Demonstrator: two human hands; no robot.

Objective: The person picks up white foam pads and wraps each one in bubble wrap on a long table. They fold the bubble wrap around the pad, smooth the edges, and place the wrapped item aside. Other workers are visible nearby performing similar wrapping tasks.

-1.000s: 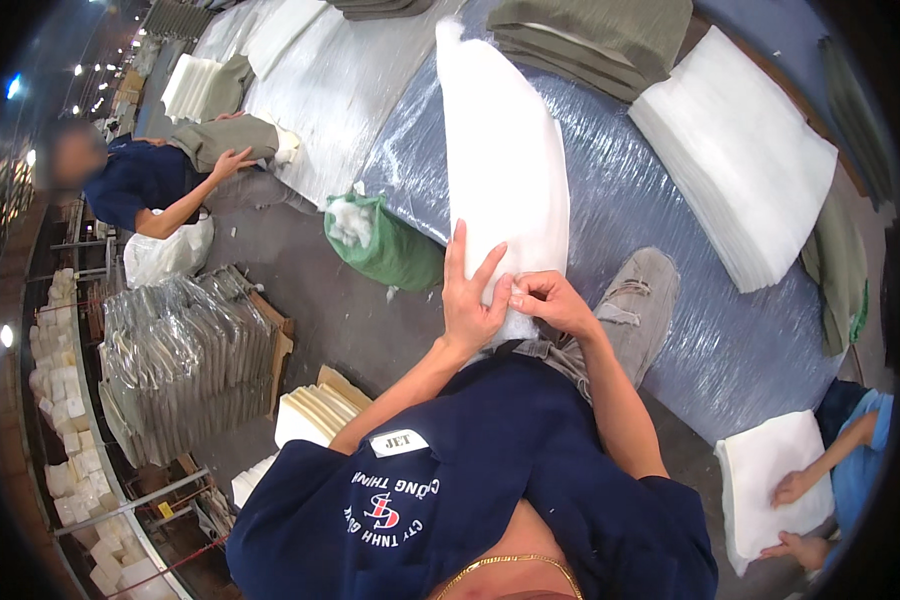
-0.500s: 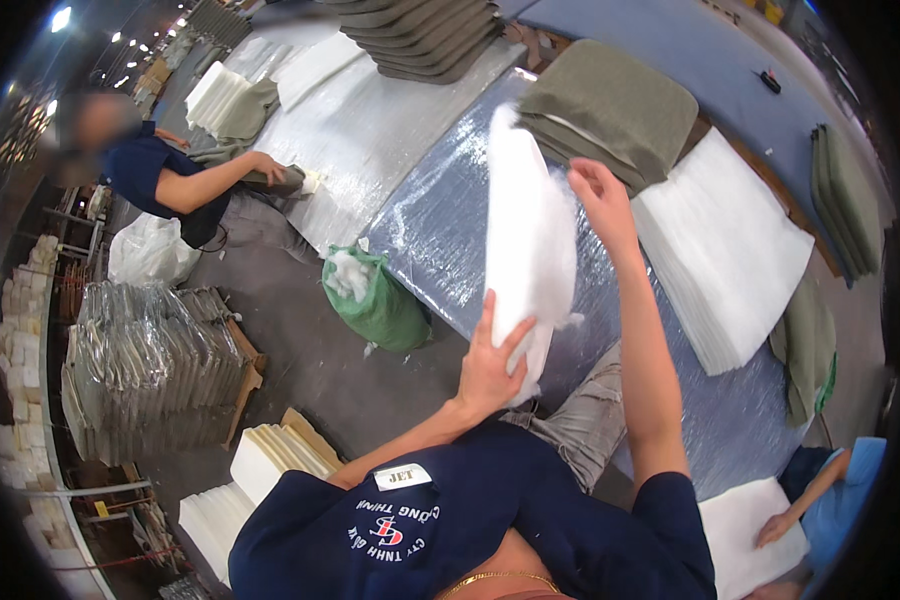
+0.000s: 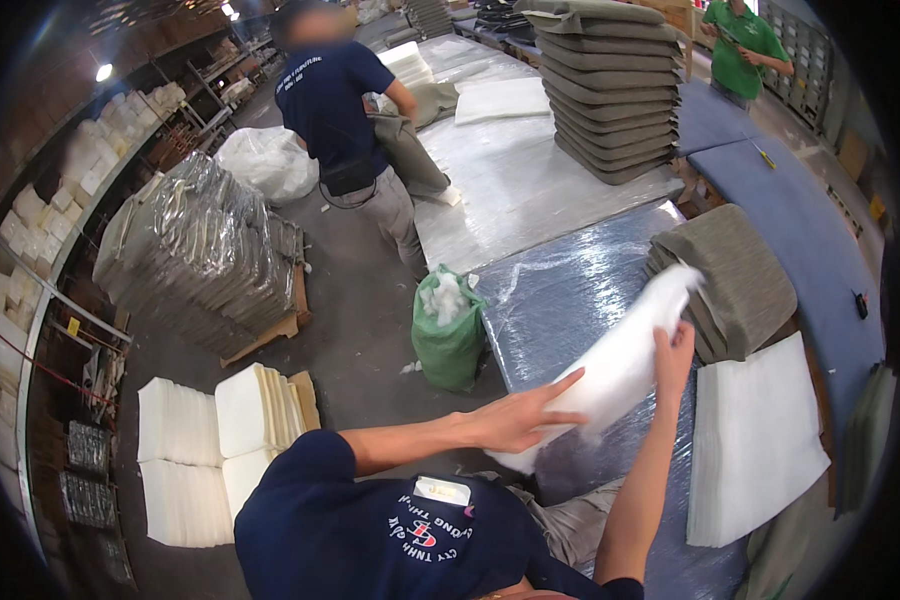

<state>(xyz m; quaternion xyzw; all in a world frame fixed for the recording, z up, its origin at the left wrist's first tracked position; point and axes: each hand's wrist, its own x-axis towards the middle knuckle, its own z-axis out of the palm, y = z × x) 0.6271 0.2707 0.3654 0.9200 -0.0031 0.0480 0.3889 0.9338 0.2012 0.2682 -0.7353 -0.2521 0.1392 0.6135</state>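
Note:
A long piece of white fluffy padding (image 3: 615,365) slants up and away from me over the plastic-covered table (image 3: 545,290). My left hand (image 3: 525,415) grips its near left side, two fingers stretched across the white surface. On the right side, toward the far end, my right hand (image 3: 675,355) has its fingers bent around the padding's edge. The far tip of the padding hangs in front of a stack of grey-green fabric covers (image 3: 740,270). Right of my right forearm lies a stack of white padding sheets (image 3: 755,435).
A green sack (image 3: 447,340) of white fluff stands at the table's left edge. Farther off rises a tall stack of grey-green cushions (image 3: 615,95). A co-worker in navy (image 3: 340,110) handles a grey-green cover. Foam blocks (image 3: 180,450) and a wrapped bundle (image 3: 200,260) stand left.
My right hand, earlier apart from the padding, is now on its edge. The padding leans farther right. The view has swung, so surrounding things appear lower and farther right.

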